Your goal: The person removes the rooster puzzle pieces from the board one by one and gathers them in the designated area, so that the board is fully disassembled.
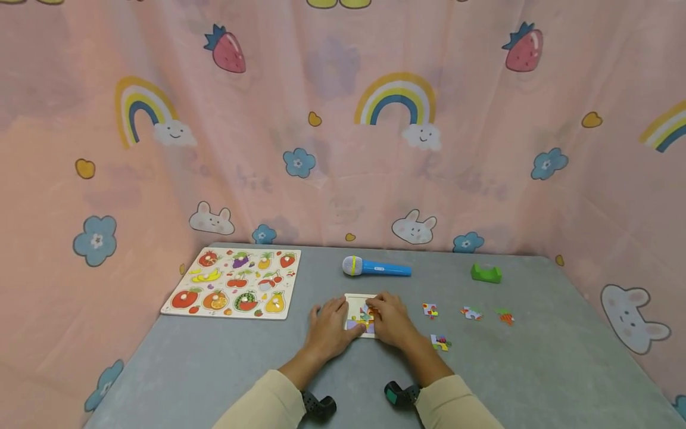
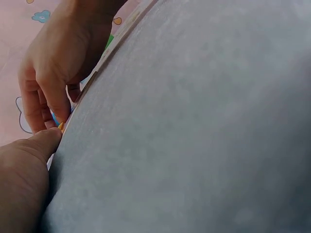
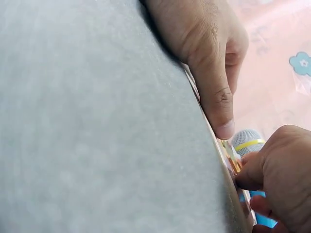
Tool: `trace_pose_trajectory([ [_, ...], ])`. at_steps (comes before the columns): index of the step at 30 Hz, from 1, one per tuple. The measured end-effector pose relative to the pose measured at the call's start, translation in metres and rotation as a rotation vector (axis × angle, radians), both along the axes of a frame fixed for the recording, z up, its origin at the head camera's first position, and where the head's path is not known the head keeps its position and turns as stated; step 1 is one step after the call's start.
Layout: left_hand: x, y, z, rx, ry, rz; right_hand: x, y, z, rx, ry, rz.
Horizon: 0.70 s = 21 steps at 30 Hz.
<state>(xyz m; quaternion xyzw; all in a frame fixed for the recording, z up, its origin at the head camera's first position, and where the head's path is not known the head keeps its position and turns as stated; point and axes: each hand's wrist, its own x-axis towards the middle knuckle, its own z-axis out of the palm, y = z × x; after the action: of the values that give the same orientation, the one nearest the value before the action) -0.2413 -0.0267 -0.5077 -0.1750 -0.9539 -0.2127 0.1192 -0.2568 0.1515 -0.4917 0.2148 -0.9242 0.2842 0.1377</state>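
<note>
A small wooden puzzle tray (image 1: 354, 302) lies on the table between both hands, with colourful jigsaw pieces (image 1: 356, 325) along its near side. My left hand (image 1: 328, 329) rests at the tray's left side, fingers fairly straight. In the right wrist view, the left thumb (image 3: 218, 109) presses down at the tray's near edge. My right hand (image 1: 393, 319) bends over the tray's right side and pinches a jigsaw piece (image 1: 366, 312) there. Its fingertips partly hide that piece. In the left wrist view, the right hand (image 2: 63, 63) points its fingers down onto the tray.
Loose jigsaw pieces (image 1: 471, 313) lie to the right of the tray, one near the right wrist (image 1: 440, 342). A blue toy microphone (image 1: 383, 268) is behind the tray, a green holder (image 1: 486, 273) at back right. A fruit peg board (image 1: 225, 301) lies at left.
</note>
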Motion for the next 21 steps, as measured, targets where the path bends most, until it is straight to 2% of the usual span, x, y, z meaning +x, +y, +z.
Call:
trace_pose_trajectory([
  [4,-0.0007,0.0011,0.0008,-0.003,-0.011,0.002,0.0002,0.0008,0.0002,-0.016,0.031,0.024],
  [11,-0.0013,0.0009,0.0012,-0.006,-0.005,0.001,-0.0004,0.0024,0.0014,-0.003,-0.033,0.025],
  [16,-0.0003,0.0004,0.0006,-0.009,0.025,-0.007,0.001,0.0039,0.0014,-0.007,-0.029,0.036],
  [21,-0.0004,0.001,-0.0001,-0.004,0.026,0.002,0.001,0.0052,0.0016,-0.006,-0.052,0.039],
])
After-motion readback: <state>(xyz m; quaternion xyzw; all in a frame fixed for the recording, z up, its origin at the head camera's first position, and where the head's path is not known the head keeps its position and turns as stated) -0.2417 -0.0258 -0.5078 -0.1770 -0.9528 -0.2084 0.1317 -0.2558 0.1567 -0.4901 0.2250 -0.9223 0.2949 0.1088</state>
